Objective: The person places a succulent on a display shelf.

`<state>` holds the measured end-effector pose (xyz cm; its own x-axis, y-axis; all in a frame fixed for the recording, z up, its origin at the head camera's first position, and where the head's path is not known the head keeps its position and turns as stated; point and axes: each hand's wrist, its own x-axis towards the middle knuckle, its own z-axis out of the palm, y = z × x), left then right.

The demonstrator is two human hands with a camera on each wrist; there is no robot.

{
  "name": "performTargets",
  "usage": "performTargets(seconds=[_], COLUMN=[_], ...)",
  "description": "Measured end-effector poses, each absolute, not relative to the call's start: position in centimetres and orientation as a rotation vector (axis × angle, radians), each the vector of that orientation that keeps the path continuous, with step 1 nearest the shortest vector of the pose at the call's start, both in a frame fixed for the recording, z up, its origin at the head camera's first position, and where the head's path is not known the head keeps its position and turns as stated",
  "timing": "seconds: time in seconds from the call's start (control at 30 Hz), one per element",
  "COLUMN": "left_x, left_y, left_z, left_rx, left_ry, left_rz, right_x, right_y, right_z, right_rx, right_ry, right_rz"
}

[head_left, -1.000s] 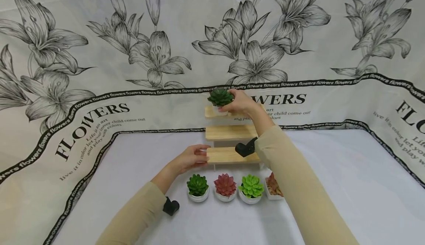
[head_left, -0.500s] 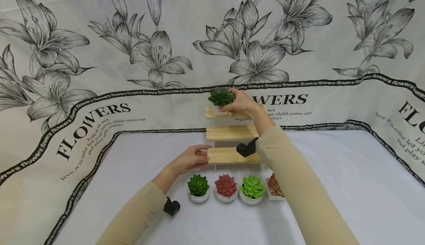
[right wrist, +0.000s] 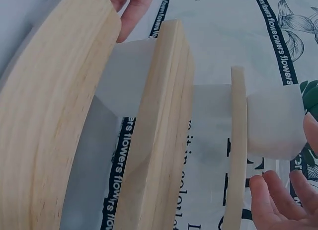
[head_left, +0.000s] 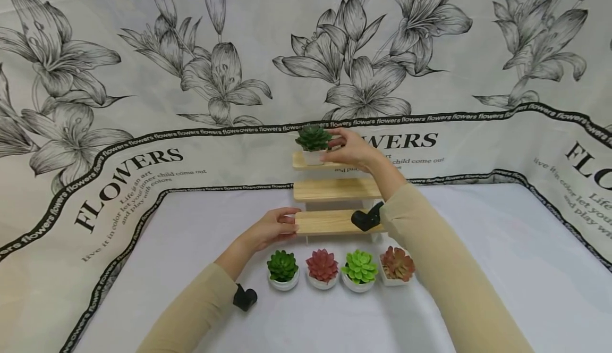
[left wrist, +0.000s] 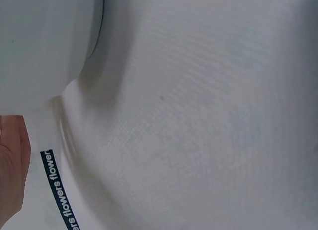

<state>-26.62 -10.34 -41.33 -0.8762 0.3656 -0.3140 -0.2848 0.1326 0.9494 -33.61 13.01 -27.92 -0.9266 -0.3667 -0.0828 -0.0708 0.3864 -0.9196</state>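
A dark green succulent (head_left: 313,139) in a white pot (right wrist: 276,123) stands at the left end of the top step of a three-step wooden stand (head_left: 334,189). My right hand (head_left: 353,149) hovers just right of the pot. Its fingers (right wrist: 278,200) are spread and apart from the pot in the right wrist view. My left hand (head_left: 276,226) grips the left end of the lowest step (head_left: 325,222), thumb on top. The left wrist view shows only white cloth and a sliver of my left hand (left wrist: 10,165).
Several potted succulents stand in a row in front of the stand: dark green (head_left: 282,268), red (head_left: 322,267), light green (head_left: 359,268), and a reddish-brown one (head_left: 397,264) in a square pot. A white cloth (head_left: 478,236) covers the table, with a flower-print backdrop behind.
My right hand has let go of the dark green succulent's pot and shifted slightly right. The arm's shift uncovers the reddish-brown succulent. The left hand stays put.
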Motion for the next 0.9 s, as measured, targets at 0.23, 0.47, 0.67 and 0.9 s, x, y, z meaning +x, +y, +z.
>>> performTargets(seconds=[0.23, 0.47, 0.67, 0.9], left_x=[-26.6, -26.6, -26.4, -26.5], left_y=[-10.4, -10.4, -10.3, -10.2], left_z=[-41.2, -41.3, -41.4, -41.3], left_rx=[0.099, 0.074, 0.076, 0.072], left_ry=[1.929, 1.930, 1.949, 1.962], left_rz=[1.792, 1.795, 1.784, 1.781], right_x=[-32.0, -30.4, -28.9, -26.5], right_y=[14.5, 16.6, 18.8, 21.8], right_z=[-27.4, -27.5, -27.8, -28.0], right_rx=[-0.380, -0.418, -0.460, -0.508], right_ry=[2.318, 2.312, 2.338, 2.363], right_rz=[-1.621, -1.591, -1.563, -1.532])
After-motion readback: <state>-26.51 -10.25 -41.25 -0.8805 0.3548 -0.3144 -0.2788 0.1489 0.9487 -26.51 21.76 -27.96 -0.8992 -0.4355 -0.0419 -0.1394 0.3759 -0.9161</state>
